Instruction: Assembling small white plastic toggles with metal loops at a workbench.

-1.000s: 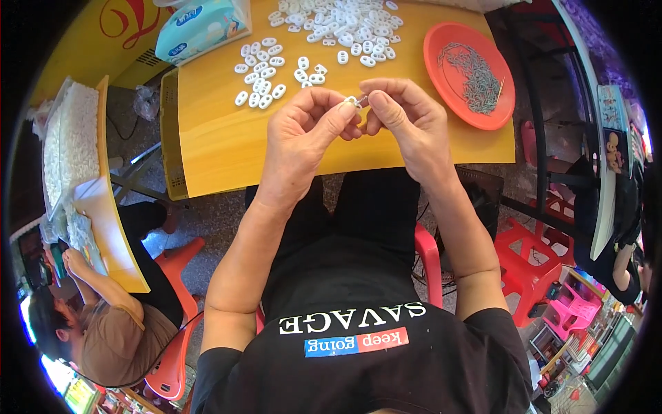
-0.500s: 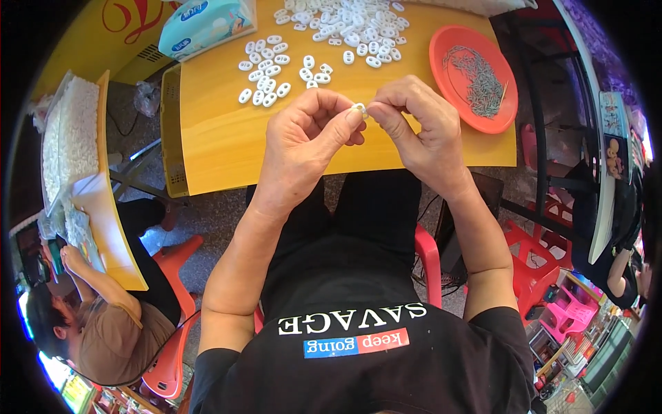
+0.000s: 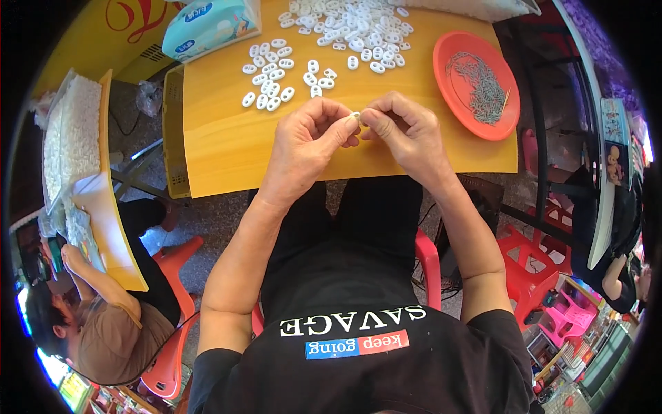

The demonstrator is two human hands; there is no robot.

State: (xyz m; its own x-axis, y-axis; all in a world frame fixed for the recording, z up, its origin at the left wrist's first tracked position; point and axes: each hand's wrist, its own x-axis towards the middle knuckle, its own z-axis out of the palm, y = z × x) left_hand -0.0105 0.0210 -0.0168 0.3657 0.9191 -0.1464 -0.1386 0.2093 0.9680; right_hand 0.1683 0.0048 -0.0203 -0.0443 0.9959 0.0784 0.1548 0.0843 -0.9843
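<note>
Right now both hands meet above the near part of the yellow table (image 3: 234, 159), fingertips turned toward each other. The left hand (image 3: 303, 145) is pinched, thumb against bent forefinger, on a small white piece (image 3: 356, 115), which sits up off the tabletop between the two hands, mostly covered by the fingers. From the other side, the thumb and forefinger of the right hand (image 3: 408, 138) come close together right at the piece; their tips hide what lies between them, so I cannot tell whether they are clamped on anything. Past the hands, a small group of white oval pieces (image 3: 313, 67) lies on the table, with a larger scatter of white ovals (image 3: 274, 89) to its left; each oval has two holes. Toward the far edge, a dense heap of white pieces (image 3: 358, 24) spreads out, and a blue-and-white soft pack (image 3: 214, 29) stands at the far left corner. Over on the right, a red plate (image 3: 452, 93) carries many thin grey screws (image 3: 487, 100), with a slim wooden stick (image 3: 507, 98) near its right rim. Well apart on the left, a co-worker in a brown top (image 3: 124, 338) sits at another table (image 3: 123, 255).
</note>
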